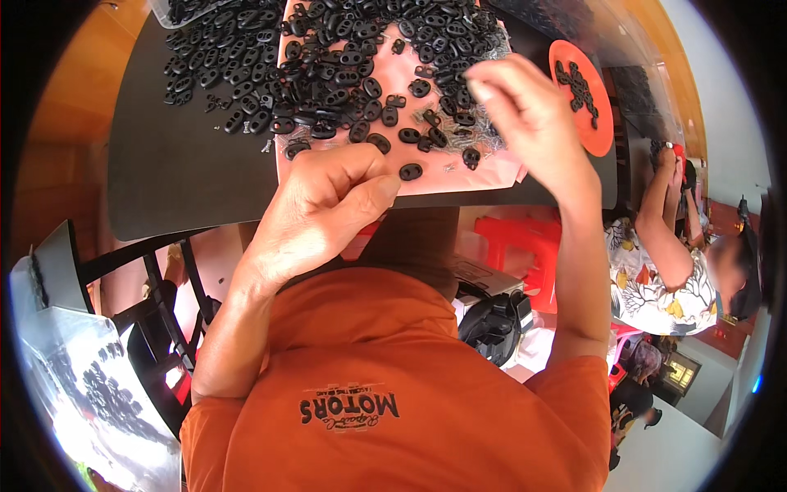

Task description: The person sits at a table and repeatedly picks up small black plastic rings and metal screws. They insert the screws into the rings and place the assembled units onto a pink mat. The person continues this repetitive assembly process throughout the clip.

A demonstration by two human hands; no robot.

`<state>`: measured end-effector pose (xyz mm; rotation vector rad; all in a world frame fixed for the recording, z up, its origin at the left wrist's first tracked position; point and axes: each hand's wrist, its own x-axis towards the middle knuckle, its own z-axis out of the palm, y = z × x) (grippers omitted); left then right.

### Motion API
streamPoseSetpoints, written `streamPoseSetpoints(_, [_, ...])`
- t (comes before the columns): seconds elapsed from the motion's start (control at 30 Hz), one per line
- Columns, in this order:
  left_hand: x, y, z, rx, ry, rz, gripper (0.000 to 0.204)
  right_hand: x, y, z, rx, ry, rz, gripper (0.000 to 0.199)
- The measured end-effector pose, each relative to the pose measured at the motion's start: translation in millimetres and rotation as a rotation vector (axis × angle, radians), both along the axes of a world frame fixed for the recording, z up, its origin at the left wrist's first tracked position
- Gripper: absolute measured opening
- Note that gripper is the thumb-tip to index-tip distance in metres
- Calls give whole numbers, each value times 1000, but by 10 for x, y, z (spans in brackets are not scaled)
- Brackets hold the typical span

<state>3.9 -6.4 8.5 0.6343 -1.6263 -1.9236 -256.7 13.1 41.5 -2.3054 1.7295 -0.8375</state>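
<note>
My left hand (328, 201) is closed at the near edge of a pink sheet, thumb pressed against curled fingers; whatever it grips is hidden. Beside its knuckles lies a black oval piece with two holes (411, 171), like a cord lock. Over the right part of the sheet my right hand (529, 115) hangs slightly blurred, its fingers loosely bent and apart from the thumb, with nothing visible between them. Beneath and left of it are small silver springs (451, 131). Many more black two-hole pieces (328, 90) cover the pink sheet (484, 179) and the table left of it.
The dark table (180, 172) has a rounded left edge. A red-orange oval plate (602, 139) bearing linked black pieces lies to the right. Beyond is another person (668, 262) in a patterned shirt. A red stool (525, 254) stands below; a clear bag (106, 385) is at lower left.
</note>
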Motion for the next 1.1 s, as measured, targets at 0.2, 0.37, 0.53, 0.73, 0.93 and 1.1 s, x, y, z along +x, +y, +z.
streamPoseSetpoints(0.2, [6, 13, 6, -2, -19, 12, 25, 394, -137, -45, 56, 245, 145, 15])
streamPoseSetpoints(0.37, [20, 17, 45, -60, -92, 59, 19, 489, -157, -18, 20, 445, 215, 9])
streamPoseSetpoints(0.53, [-8, 19, 23, -123, -37, 81, 17, 587, -196, -54, -104, 536, 200, 9])
streamPoseSetpoints(0.73, [-34, 39, 88, -22, -73, 133, 21, 554, -175, -83, -135, 240, 97, 11])
streamPoseSetpoints(0.93, [-61, 59, -28, 19, 5, 305, 34, 857, 210, 20, -223, -9, 129, 16])
streamPoseSetpoints(1.1, [-39, 63, -48, 76, 93, 353, 35, 959, 272, -98, -335, -120, 125, 21])
